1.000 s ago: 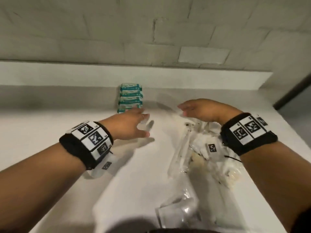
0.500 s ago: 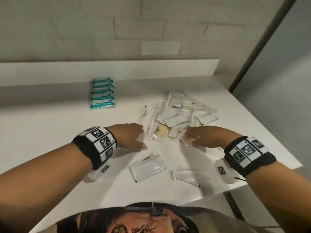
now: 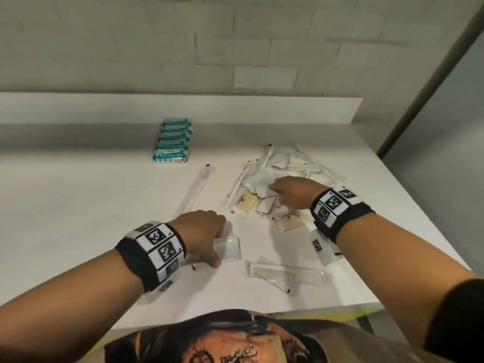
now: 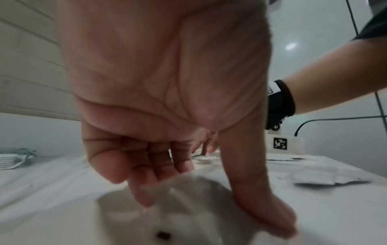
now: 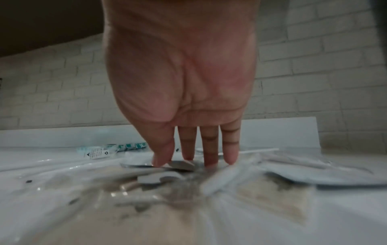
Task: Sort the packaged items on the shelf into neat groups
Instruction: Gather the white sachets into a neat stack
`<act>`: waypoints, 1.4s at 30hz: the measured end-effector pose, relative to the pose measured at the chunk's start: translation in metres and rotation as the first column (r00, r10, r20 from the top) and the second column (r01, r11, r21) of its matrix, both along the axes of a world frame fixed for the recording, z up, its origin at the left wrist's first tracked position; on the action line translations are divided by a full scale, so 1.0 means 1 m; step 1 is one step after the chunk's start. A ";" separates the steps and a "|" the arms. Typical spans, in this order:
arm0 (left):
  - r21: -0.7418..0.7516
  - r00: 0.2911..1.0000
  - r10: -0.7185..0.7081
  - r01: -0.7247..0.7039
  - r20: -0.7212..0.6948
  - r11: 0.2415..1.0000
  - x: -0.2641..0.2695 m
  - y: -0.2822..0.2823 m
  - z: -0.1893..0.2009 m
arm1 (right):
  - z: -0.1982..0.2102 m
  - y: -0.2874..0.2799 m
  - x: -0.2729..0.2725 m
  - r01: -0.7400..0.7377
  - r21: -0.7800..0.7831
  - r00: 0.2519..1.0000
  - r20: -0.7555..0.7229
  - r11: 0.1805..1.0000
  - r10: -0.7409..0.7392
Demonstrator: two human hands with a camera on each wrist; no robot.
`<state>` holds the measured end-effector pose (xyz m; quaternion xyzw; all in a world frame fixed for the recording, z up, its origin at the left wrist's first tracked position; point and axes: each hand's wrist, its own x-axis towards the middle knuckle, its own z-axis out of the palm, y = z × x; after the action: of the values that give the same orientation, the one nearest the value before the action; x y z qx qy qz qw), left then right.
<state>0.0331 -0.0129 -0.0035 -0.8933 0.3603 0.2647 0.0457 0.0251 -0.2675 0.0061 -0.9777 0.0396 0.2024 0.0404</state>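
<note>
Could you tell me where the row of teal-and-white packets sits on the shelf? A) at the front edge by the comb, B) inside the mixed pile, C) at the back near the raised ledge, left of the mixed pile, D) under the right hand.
C: the teal-and-white packets stand in a row by the raised ledge, left of and apart from the mixed pile.

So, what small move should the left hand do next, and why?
Probably lift the clear packet that the left hand pinches and set it apart as its own group. The teal packs are already lined up, while the right hand is still in the mixed pile.
</note>
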 end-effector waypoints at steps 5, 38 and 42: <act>-0.051 0.992 0.127 -0.127 0.011 0.991 0.002 -0.009 -0.003 | -0.007 -0.024 0.002 0.072 0.004 0.991 0.116 0.997 -0.072; -0.395 0.921 0.390 -0.367 -0.025 0.842 0.089 -0.152 -0.001 | -0.002 -0.149 -0.019 0.007 0.005 1.000 0.030 1.000 -0.007; -0.496 0.911 0.408 -0.379 -0.052 0.781 0.101 -0.182 0.021 | -0.005 -0.155 -0.006 -0.051 -0.202 0.999 -0.027 0.978 0.046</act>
<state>0.1344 -0.1951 0.0177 -0.9372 0.2201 0.1408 -0.2310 0.0191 -0.4222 0.0015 -0.9750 0.0364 0.2093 -0.0646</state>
